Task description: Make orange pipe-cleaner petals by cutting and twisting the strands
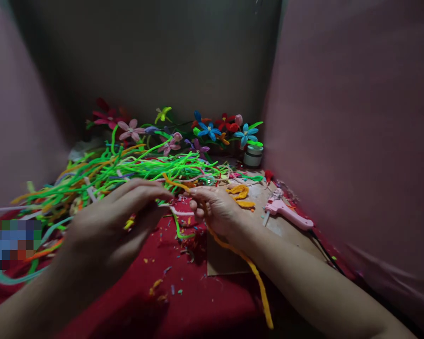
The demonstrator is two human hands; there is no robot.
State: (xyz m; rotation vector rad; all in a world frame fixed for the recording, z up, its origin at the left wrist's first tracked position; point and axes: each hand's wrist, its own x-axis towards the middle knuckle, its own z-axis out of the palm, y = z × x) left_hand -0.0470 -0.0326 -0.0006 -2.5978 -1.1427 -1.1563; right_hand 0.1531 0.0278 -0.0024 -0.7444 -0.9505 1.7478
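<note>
Right hand [217, 209] pinched shut on orange pipe cleaner [254, 273], long axis trailing back toward near desk edge under right forearm. Left hand [109, 226] fingers extended, loosely together, just left of its front tip beside green pipe-cleaner pile [127, 167]. Pink glue gun [286, 212] farther right.

Dim grey wall [144, 52], pink side panels [356, 117]

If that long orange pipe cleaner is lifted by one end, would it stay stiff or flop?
The orange pipe cleaner probably droops: it already curves loosely below the right hand. Likely very light, being thin and fuzzy. Unlikely to roll on the red cloth.
</note>
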